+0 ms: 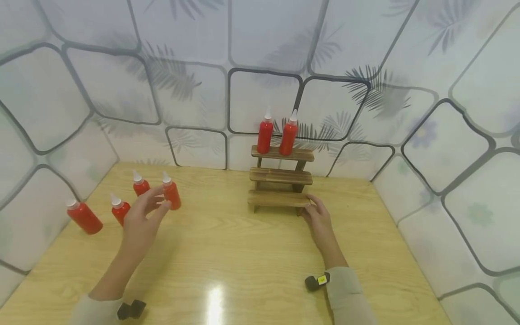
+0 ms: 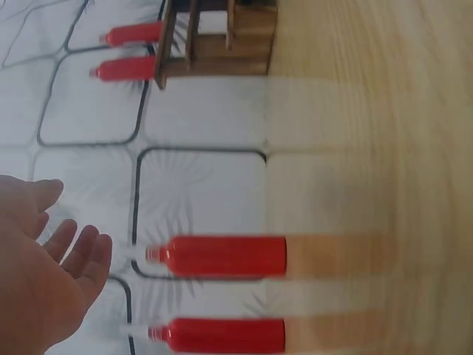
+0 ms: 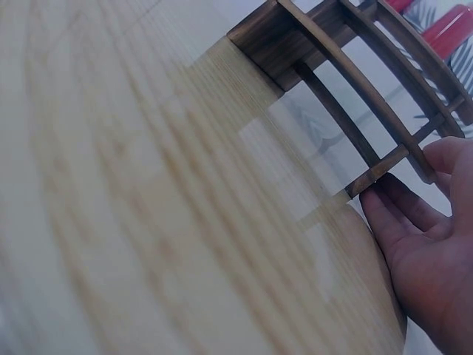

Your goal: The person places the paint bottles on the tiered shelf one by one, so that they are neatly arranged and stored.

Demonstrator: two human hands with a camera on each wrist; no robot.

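My left hand (image 1: 140,214) hovers over the left of the table, its fingers loosely bent and apart, with nothing held. Nearest it is a red squeeze bottle (image 1: 172,195) with a white pointed nozzle; the left wrist view shows a gap between the fingers (image 2: 87,255) and the upright bottles. Over at the rack, my right hand (image 1: 320,221) grips the right end of a three-tier wooden step rack (image 1: 280,197) at its lowest step, thumb above and fingers at the foot. Two more red bottles, one (image 1: 265,136) beside another (image 1: 288,137), stand on the top step.
Other red bottles stand around the left hand: one behind it (image 1: 141,186), one to its left (image 1: 120,210) and one at the far left (image 1: 85,218). Patterned walls (image 1: 195,99) close in the pale wooden table (image 1: 227,253) at the back and sides.
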